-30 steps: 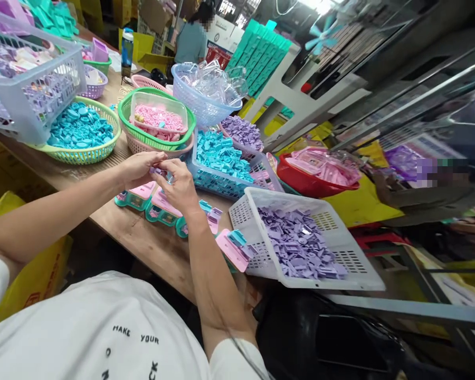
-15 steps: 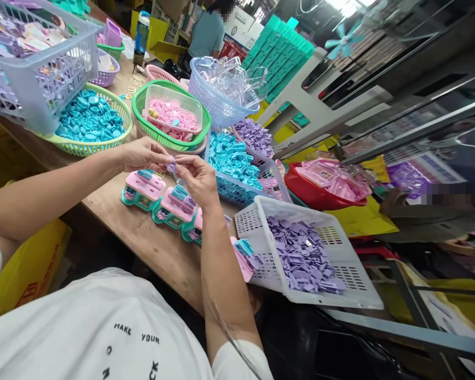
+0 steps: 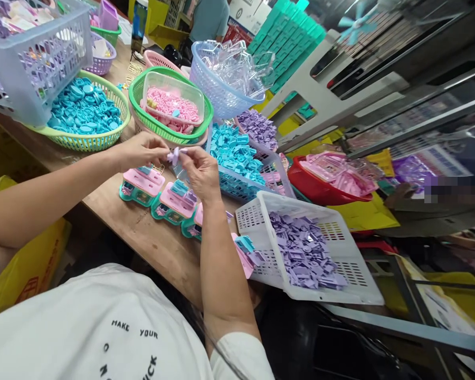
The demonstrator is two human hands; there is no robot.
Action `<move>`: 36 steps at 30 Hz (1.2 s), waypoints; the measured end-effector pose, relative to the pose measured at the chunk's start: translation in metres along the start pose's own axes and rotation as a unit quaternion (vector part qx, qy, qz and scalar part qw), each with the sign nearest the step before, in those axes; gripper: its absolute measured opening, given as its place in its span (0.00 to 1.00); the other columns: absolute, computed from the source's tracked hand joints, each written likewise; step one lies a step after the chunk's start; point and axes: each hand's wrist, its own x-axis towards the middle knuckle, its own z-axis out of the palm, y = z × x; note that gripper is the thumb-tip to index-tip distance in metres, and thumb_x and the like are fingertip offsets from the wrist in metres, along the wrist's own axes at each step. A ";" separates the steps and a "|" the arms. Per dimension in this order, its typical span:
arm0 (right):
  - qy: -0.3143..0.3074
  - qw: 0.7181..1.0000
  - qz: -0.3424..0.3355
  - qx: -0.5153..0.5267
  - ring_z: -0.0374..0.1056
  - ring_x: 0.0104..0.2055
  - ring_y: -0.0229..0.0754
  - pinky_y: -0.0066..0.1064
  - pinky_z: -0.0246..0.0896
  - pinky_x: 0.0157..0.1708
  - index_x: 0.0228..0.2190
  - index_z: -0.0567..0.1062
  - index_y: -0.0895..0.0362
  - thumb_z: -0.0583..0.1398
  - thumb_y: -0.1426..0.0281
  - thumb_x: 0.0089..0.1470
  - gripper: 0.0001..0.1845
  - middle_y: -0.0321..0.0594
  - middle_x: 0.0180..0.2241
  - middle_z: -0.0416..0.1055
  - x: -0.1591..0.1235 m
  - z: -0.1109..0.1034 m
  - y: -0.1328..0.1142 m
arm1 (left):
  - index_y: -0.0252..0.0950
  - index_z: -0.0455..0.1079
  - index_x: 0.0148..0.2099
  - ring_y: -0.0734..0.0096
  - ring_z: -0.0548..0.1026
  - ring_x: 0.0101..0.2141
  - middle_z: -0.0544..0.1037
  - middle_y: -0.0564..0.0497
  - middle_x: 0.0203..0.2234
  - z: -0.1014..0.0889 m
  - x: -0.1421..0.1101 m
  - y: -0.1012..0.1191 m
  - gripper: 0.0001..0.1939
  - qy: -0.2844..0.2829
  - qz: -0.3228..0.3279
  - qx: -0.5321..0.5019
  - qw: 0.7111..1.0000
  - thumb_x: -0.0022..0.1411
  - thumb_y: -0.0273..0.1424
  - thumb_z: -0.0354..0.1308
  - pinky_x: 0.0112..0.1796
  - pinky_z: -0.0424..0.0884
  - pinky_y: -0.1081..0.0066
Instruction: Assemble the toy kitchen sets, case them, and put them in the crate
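Observation:
Between my two hands is a small light purple plastic piece [image 3: 174, 155], pinched at its left by the fingertips of my left hand [image 3: 145, 150] and at its right by my right hand [image 3: 200, 170]. A bit of clear plastic shows just beneath it. Below the hands, a row of pink and teal toy bodies stands on the table: a left one [image 3: 141, 184], a middle one [image 3: 176, 201] and others partly behind my right forearm. Blue and purple parts sit on their pink tops. The toy body at the right end [image 3: 243, 257] touches the white crate.
The white crate [image 3: 261, 269] of purple pieces stands at the right. Behind are a blue crate [image 3: 237, 187] of blue parts, a green basket [image 3: 136, 113] with pink parts and a yellow-green basket [image 3: 103, 141] of blue discs. A person [image 3: 209, 21] is at the back.
The hands have drawn slightly apart, so the purple piece between the fingertips now shows clearly. The camera view has shifted, and the left toy bodies are more exposed.

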 end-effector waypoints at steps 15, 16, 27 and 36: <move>-0.220 0.910 0.000 -0.350 0.58 0.31 0.37 0.29 0.46 0.32 0.33 0.81 0.61 0.60 0.72 0.61 0.10 0.38 0.28 0.72 0.029 0.016 0.000 | 0.34 0.80 0.30 0.68 0.71 0.31 0.76 0.51 0.25 -0.012 0.042 -0.033 0.08 -0.101 -0.179 0.218 0.954 0.45 0.32 0.70 0.34 0.60 0.74; -0.227 0.905 -0.013 -0.358 0.59 0.31 0.37 0.29 0.47 0.33 0.34 0.81 0.61 0.59 0.73 0.60 0.10 0.39 0.29 0.73 0.030 0.017 0.000 | 0.33 0.80 0.29 0.68 0.70 0.31 0.75 0.51 0.24 -0.012 0.043 -0.034 0.07 -0.106 -0.187 0.212 0.953 0.45 0.30 0.70 0.34 0.60 0.73; -0.268 0.868 -0.002 -0.418 0.71 0.41 0.45 0.31 0.56 0.39 0.41 0.82 0.61 0.54 0.72 0.67 0.16 0.51 0.42 0.79 0.022 0.030 -0.024 | 0.35 0.79 0.23 0.71 0.65 0.25 0.71 0.54 0.16 -0.008 0.036 -0.027 0.05 -0.075 -0.227 0.238 0.941 0.37 0.25 0.70 0.28 0.58 0.73; -0.343 0.863 -0.037 -0.368 0.70 0.34 0.35 0.24 0.57 0.34 0.39 0.82 0.59 0.60 0.66 0.66 0.12 0.39 0.34 0.80 0.078 -0.010 -0.017 | 0.34 0.80 0.30 0.65 0.73 0.30 0.80 0.50 0.25 -0.027 0.027 -0.021 0.16 -0.073 -0.178 0.234 0.953 0.36 0.37 0.72 0.29 0.63 0.73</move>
